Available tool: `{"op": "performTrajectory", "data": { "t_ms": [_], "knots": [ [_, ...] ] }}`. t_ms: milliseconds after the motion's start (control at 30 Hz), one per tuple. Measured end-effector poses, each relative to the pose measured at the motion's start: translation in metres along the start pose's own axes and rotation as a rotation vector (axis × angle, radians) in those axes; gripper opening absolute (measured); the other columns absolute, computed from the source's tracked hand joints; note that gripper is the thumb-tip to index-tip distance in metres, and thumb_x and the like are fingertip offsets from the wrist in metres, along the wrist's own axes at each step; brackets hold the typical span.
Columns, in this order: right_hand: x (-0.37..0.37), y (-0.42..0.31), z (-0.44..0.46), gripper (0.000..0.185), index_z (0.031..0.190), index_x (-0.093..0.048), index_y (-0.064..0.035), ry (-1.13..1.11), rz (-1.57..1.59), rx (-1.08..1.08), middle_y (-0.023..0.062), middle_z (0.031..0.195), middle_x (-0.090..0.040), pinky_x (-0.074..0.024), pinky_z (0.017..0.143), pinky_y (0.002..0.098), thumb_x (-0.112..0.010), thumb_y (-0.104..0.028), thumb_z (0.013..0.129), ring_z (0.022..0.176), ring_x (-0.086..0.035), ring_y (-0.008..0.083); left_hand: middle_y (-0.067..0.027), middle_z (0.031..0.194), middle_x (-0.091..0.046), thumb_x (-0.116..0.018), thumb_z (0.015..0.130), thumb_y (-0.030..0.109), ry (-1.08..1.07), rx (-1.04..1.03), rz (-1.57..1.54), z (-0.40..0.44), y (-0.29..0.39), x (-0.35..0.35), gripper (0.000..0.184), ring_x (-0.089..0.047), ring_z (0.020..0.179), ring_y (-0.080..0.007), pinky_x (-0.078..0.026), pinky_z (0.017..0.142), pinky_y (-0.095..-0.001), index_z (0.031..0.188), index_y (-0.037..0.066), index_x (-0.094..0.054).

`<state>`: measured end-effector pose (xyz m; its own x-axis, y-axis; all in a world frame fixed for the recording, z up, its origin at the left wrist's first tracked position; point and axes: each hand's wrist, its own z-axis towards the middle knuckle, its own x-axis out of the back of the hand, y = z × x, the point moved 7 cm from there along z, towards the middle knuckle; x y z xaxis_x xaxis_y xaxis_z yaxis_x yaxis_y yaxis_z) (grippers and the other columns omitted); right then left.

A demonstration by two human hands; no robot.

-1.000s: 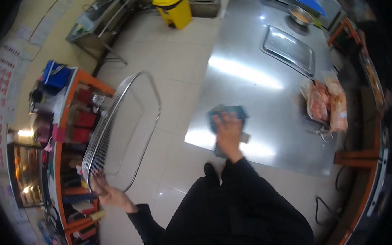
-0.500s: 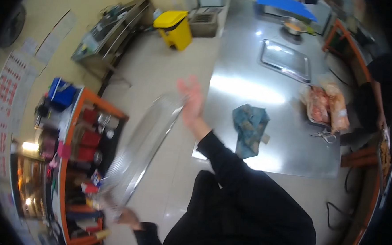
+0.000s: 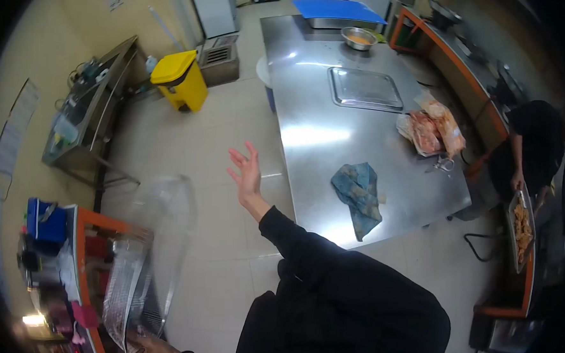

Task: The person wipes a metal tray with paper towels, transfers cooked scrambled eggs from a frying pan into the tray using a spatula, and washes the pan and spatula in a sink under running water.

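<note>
At the lower left, my left hand (image 3: 149, 347) is closed on the near end of a long metal mesh tray (image 3: 125, 286). The tray stands steeply tilted beside the orange-framed shelf, and its far part is smeared by motion. My right hand (image 3: 248, 176) hangs over the floor left of the steel table, palm showing and fingers spread, with nothing in it. Nearest to that hand on the table lies a crumpled blue-green cloth (image 3: 359, 196).
The steel table (image 3: 305, 107) carries a metal tray (image 3: 366, 89), a bowl (image 3: 359, 38), bagged raw meat (image 3: 427, 132) and scissors (image 3: 445, 163). A yellow bin (image 3: 180, 80) stands left. At right a person (image 3: 530, 148) holds a tray of browned food (image 3: 521, 230).
My right hand has come off the mesh tray and moved left. My left hand has carried the tray down and left. The view has turned, bringing the person at right further in.
</note>
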<state>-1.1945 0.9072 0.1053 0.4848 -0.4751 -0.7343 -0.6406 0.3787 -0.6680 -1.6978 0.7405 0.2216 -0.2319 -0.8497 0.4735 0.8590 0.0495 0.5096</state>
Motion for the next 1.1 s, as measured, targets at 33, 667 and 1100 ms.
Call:
{"op": "performTrajectory", "data": {
  "t_ms": [33, 667, 1100],
  "knots": [
    [0.013, -0.007, 0.008, 0.064, 0.143, -0.023, -0.0230, 0.067, -0.013, 0.038, 0.0144, 0.134, -0.046, -0.0218, 0.106, 0.0513, -0.021, -0.063, 0.093, 0.130, -0.033, 0.0260, -0.0193, 0.090, -0.066, -0.055, 0.094, 0.016, -0.010, 0.063, -0.010, -0.003, 0.032, -0.008, 0.026, -0.058, 0.072, -0.0139, -0.047, 0.065, -0.0306, 0.097, -0.009, -0.063],
    [0.046, -0.121, 0.039, 0.061, 0.143, -0.024, -0.0235, 0.017, 0.348, 0.186, 0.0144, 0.135, -0.045, -0.0203, 0.105, 0.0513, -0.018, -0.059, 0.094, 0.131, -0.031, 0.0270, -0.0195, 0.100, -0.065, -0.049, 0.093, 0.008, -0.146, -0.320, -0.439, -0.046, 0.200, -0.053, 0.025, -0.064, 0.087, -0.0266, -0.051, 0.075, -0.0366, 0.105, -0.012, -0.059],
    [0.068, -0.137, -0.026, 0.061, 0.136, -0.038, -0.0083, -0.559, -0.453, -0.377, 0.0202, 0.116, -0.057, -0.0554, 0.077, 0.0434, -0.052, -0.046, 0.090, 0.093, -0.064, 0.0292, -0.0247, 0.105, -0.062, -0.052, 0.093, 0.014, -0.987, 0.766, -1.004, -0.085, 0.152, -0.192, 0.037, -0.066, 0.090, -0.0331, -0.056, 0.075, -0.0388, 0.120, -0.010, -0.048]
  ]
}}
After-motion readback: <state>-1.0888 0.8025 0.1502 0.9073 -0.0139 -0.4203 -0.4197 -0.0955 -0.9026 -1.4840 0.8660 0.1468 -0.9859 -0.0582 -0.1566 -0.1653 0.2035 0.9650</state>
